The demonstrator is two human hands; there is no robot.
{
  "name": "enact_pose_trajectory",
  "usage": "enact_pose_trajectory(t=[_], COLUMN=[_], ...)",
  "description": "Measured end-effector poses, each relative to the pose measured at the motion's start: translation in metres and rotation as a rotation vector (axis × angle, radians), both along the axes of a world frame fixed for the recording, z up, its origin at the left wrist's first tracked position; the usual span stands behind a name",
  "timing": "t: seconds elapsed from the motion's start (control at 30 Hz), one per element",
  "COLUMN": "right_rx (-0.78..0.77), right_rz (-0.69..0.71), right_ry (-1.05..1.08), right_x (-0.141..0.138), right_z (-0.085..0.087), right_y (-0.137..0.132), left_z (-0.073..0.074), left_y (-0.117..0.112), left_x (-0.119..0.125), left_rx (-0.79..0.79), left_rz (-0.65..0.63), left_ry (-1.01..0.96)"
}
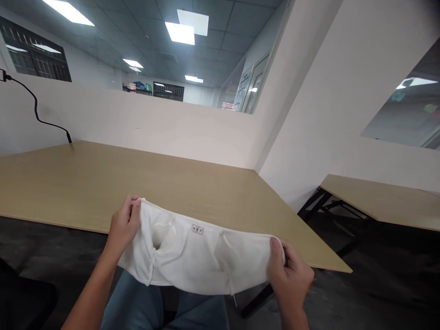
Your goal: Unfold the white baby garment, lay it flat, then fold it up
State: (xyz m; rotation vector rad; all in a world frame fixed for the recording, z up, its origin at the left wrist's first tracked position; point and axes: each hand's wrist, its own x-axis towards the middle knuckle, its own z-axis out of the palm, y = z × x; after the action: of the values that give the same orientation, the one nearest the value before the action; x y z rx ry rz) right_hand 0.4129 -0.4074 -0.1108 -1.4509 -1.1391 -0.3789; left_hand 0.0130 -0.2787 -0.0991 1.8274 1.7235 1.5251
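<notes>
A white cloth garment with a small printed label is stretched between both my hands, just above my lap and at the near edge of the wooden table. My left hand pinches its upper left corner. My right hand grips its right edge with the fingers curled around the fabric. The lower part of the garment hangs down over my jeans.
White partition walls rise behind the table. A black cable runs down the wall to the table's far left corner. A second wooden table with black legs stands to the right across a dark floor gap.
</notes>
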Motion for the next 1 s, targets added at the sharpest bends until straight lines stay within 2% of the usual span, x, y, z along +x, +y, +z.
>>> enact_pose_trajectory(t=[0.13, 0.3, 0.4, 0.53, 0.67, 0.73, 0.8, 0.87, 0.93, 1.0], right_rx=[-0.119, -0.305, -0.513, -0.563, -0.567, -0.580, -0.594, -0.620, -0.655, -0.662], right_rz=[0.139, 0.204, 0.175, 0.140, 0.113, 0.136, 0.237, 0.399, 0.551, 0.631], right_ry=[-0.036, -0.095, -0.130, -0.113, -0.088, -0.070, -0.044, -0.018, 0.001, 0.028], right_x=[0.016, 0.040, 0.049, 0.058, 0.067, 0.074, 0.083, 0.091, 0.098, 0.101], right_z=[-0.006, -0.025, -0.041, -0.055, -0.060, -0.061, -0.061, -0.059, -0.056, -0.052], right_y=[0.057, 0.164, 0.219, 0.266, 0.294, 0.300, 0.300, 0.295, 0.288, 0.284], left_z=[-0.009, -0.011, -0.016, -0.031, -0.045, -0.048, -0.049, -0.046, -0.036, -0.019], left_y=[0.052, 0.131, 0.170, 0.210, 0.239, 0.248, 0.250, 0.246, 0.236, 0.223], left_x=[-0.004, 0.016, 0.031, 0.042, 0.045, 0.042, 0.036, 0.030, 0.027, 0.031], left_rx=[-0.069, -0.232, -0.283, -0.312, -0.344, -0.371, -0.363, -0.320, -0.299, -0.307], left_rz=[-0.021, 0.002, 0.023, 0.068, 0.112, 0.078, -0.035, -0.228, -0.434, -0.566], left_ry=[0.282, 0.585, 0.657, 0.672, 0.694, 0.682, 0.645, 0.561, 0.405, 0.210])
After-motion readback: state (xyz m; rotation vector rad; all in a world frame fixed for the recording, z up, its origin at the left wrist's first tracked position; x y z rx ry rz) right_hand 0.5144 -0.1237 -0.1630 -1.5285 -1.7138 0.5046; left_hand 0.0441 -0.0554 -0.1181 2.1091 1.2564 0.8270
